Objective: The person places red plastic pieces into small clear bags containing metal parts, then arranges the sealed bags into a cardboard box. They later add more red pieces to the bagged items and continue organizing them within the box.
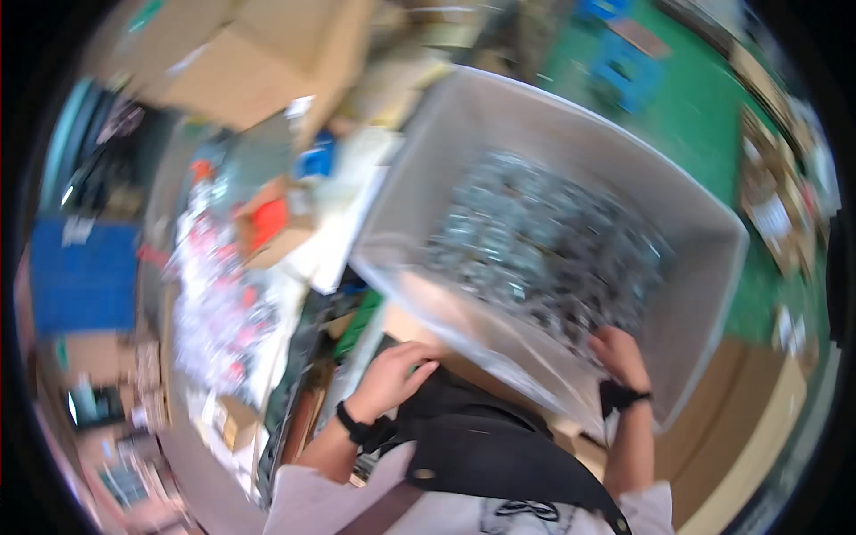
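A large pale grey bin [406, 192] stands in front of me, tilted in the view. Many small clear, shiny pieces [508, 223] lie heaped on its bottom; blur hides their exact kind. My right hand [621, 357] is inside the near right part of the bin, its fingers curled close to the heap. Whatever they may hold does not show. Outside the bin's near left side, my left hand [392, 379] hovers by my dark apron [499, 455]. Its thumb and fingers are slightly apart, with nothing visible between them. Both wrists wear black bands.
Clear bagged pieces with red parts [218, 303] cover a white-topped table at left, beside a small open carton [290, 236]. A big cardboard box [259, 67] is at the far left, a blue crate [85, 276] beyond. Blue stools [624, 71] stand on the green floor.
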`<state>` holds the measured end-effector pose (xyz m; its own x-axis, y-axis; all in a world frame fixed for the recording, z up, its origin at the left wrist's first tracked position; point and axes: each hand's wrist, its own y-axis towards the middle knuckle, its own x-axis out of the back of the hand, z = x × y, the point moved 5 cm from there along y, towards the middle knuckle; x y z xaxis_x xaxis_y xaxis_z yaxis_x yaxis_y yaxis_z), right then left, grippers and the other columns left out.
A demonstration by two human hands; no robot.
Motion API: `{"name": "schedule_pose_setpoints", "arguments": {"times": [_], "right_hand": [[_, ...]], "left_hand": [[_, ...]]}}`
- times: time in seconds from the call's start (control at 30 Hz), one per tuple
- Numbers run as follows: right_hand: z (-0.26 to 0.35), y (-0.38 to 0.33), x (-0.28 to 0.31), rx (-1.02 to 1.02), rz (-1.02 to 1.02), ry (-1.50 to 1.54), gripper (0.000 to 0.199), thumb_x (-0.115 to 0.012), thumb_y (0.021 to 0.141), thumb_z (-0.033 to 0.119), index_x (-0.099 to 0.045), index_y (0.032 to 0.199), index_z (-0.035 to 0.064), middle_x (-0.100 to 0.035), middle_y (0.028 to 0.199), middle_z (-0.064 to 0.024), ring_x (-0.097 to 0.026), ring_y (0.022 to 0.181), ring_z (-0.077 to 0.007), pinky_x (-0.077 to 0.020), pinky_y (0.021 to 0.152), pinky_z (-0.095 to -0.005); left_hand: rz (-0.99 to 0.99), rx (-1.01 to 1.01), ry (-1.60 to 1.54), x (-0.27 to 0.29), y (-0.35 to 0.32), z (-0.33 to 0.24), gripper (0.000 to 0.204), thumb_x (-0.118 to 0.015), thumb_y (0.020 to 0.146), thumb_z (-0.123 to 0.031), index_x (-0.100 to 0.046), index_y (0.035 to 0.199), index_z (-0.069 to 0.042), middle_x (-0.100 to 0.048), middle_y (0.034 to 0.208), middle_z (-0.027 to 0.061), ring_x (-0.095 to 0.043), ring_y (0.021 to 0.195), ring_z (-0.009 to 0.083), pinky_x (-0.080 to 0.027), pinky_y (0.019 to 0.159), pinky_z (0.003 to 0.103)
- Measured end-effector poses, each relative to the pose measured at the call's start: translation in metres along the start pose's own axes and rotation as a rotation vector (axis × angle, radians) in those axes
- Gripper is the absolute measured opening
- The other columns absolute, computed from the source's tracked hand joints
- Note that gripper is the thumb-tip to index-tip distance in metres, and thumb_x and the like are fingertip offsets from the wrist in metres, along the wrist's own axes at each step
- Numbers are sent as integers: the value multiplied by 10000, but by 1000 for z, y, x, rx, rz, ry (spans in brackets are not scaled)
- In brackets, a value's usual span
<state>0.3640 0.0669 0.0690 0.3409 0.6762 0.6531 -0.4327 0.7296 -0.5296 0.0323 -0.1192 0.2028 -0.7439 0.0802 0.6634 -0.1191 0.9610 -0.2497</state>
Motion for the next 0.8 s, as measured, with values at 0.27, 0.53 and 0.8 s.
{"name": "schedule_pose_setpoints", "arguments": {"times": [0.27,0.53,0.8], "right_hand": [[201,-52,35,262,40,699,205,-581,914,60,-585,1100,-27,-655,938,-63,-602,887,-118,-481,809,-265],[376,-21,-56,347,111,515,268,-629,893,94,-599,1134,-18,-681,1000,-100,-641,887,-160,-498,786,-286],[433,-1,-74,216,88,307,280,-644,887,151,-614,1125,7,-681,979,-132,-661,879,-221,-506,762,-317]], "left_hand": [[-874,375,192,251,20,187,257,-635,872,-248,-665,935,-1,-674,815,185,-670,747,312,-523,682,378],[-197,802,318,289,146,342,976,-759,629,-627,-425,1330,-36,-414,1395,223,-441,1257,394,-424,1008,478],[-561,105,310,306,110,326,206,-647,798,-84,-578,984,-28,-614,960,186,-588,934,387,-486,825,453]]}}
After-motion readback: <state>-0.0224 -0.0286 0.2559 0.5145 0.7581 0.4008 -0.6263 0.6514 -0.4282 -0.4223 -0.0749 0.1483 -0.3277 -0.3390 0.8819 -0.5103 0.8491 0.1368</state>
